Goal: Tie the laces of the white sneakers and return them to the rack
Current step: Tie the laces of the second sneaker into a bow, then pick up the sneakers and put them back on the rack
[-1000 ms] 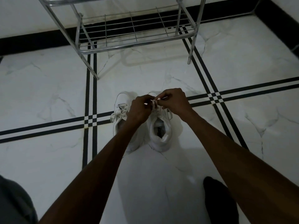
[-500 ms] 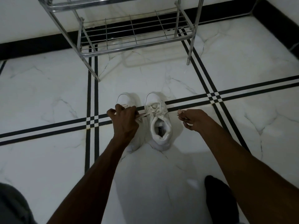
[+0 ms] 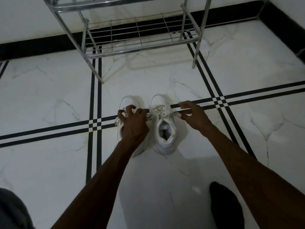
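Snug the knot on the right-hand sneaker before you move to its mate.

Your left hand (image 3: pixel 133 124) hovers over the left sneaker (image 3: pixel 130 103), fingers spread, seemingly pinching a lace end; pull level and evenly. The right sneaker (image 3: pixel 165 129) sits between your hands, laces (image 3: pixel 159 111) bunched. Your right hand (image 3: pixel 193 116) is loosening beside it. The rack (image 3: pixel 140 38) stands beyond.
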Action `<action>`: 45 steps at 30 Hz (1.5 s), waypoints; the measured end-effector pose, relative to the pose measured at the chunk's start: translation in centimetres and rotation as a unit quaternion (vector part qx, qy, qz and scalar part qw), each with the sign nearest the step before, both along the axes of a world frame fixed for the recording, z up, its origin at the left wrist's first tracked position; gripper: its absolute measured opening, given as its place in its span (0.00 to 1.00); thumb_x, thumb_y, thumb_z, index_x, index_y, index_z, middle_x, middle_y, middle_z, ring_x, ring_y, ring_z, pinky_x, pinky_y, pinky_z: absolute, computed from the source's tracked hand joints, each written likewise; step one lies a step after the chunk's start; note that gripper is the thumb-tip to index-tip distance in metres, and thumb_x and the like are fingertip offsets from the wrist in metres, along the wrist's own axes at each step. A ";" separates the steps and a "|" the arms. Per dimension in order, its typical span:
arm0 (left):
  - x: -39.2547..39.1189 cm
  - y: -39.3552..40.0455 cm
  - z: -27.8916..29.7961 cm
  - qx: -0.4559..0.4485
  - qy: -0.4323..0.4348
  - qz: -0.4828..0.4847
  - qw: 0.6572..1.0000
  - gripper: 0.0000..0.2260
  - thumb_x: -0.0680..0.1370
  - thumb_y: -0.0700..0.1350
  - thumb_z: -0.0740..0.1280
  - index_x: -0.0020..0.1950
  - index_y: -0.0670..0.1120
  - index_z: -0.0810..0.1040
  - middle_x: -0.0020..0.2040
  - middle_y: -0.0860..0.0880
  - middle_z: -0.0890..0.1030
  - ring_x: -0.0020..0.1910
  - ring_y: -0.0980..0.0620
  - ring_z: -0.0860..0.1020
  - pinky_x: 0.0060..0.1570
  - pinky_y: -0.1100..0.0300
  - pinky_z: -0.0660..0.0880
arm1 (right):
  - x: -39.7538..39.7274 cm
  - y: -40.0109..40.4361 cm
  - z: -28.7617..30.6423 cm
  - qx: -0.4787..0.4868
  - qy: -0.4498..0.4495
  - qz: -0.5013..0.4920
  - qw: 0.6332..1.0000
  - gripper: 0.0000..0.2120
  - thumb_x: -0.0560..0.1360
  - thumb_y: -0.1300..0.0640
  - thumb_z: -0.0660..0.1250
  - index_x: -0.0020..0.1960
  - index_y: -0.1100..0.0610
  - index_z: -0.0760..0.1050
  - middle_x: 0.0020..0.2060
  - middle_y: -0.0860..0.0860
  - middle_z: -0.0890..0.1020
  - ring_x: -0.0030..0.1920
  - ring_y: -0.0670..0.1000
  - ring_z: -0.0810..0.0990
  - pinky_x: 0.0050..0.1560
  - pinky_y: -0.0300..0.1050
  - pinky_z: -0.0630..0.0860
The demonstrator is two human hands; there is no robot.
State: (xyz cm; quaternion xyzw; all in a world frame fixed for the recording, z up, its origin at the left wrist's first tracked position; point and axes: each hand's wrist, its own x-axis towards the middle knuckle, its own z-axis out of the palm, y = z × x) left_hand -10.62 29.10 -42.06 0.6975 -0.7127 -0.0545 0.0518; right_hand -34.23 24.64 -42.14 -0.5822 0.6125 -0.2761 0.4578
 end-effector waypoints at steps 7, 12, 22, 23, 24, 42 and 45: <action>-1.9 -0.4 0.5 0.013 0.053 -0.009 0.998 0.15 0.73 0.37 0.64 0.53 0.51 0.83 0.50 0.53 0.85 0.68 0.43 0.69 0.69 0.35 0.53 | 2.4 0.1 -0.3 -0.125 0.155 0.115 0.973 0.05 0.76 0.62 0.68 0.49 0.60 0.82 0.47 0.56 0.85 0.50 0.54 0.82 0.52 0.48 0.77; -1.7 -0.5 0.6 -0.037 0.036 0.014 0.999 0.14 0.71 0.37 0.66 0.47 0.54 0.86 0.41 0.54 0.84 0.62 0.46 0.73 0.67 0.40 0.49 | 2.6 0.0 0.1 -0.169 0.343 0.151 0.912 0.06 0.76 0.65 0.65 0.50 0.57 0.76 0.49 0.53 0.82 0.55 0.55 0.77 0.55 0.56 0.72; -1.0 -0.5 0.6 -0.025 0.068 -0.006 0.997 0.10 0.73 0.41 0.70 0.49 0.54 0.87 0.43 0.55 0.84 0.63 0.46 0.72 0.64 0.42 0.53 | 2.6 0.6 -1.9 -0.082 0.205 0.106 0.970 0.07 0.78 0.64 0.63 0.43 0.56 0.69 0.41 0.54 0.78 0.43 0.55 0.77 0.42 0.49 0.72; -0.4 -0.8 0.7 -0.026 0.081 -0.009 0.996 0.09 0.76 0.44 0.70 0.52 0.55 0.86 0.52 0.55 0.85 0.67 0.45 0.70 0.66 0.41 0.54 | 2.5 0.7 -1.9 -0.054 0.171 0.101 0.979 0.04 0.79 0.60 0.63 0.46 0.57 0.71 0.43 0.54 0.78 0.45 0.55 0.78 0.43 0.47 0.70; 0.1 -1.0 0.9 -0.027 0.093 -0.007 0.995 0.10 0.77 0.48 0.69 0.56 0.56 0.85 0.62 0.54 0.82 0.71 0.44 0.67 0.67 0.41 0.54 | 2.3 1.0 -1.5 -0.022 0.148 0.092 0.984 0.08 0.80 0.54 0.63 0.52 0.59 0.72 0.47 0.55 0.79 0.48 0.55 0.78 0.43 0.45 0.70; 7.3 3.7 -1.1 0.185 0.465 0.229 0.835 0.27 0.73 0.44 0.76 0.70 0.51 0.71 0.59 0.51 0.78 0.51 0.47 0.82 0.35 0.54 0.83 | 4.6 2.3 -2.2 -0.024 0.135 0.062 0.989 0.13 0.71 0.50 0.72 0.51 0.56 0.80 0.41 0.51 0.85 0.42 0.50 0.82 0.45 0.41 0.75; 5.7 3.9 -0.9 0.137 0.410 0.239 0.870 0.26 0.70 0.57 0.69 0.67 0.53 0.74 0.59 0.49 0.80 0.53 0.45 0.82 0.47 0.43 0.83 | 4.7 2.5 -2.4 -0.042 0.122 0.035 0.991 0.11 0.70 0.52 0.73 0.48 0.58 0.80 0.39 0.51 0.85 0.40 0.50 0.83 0.42 0.40 0.75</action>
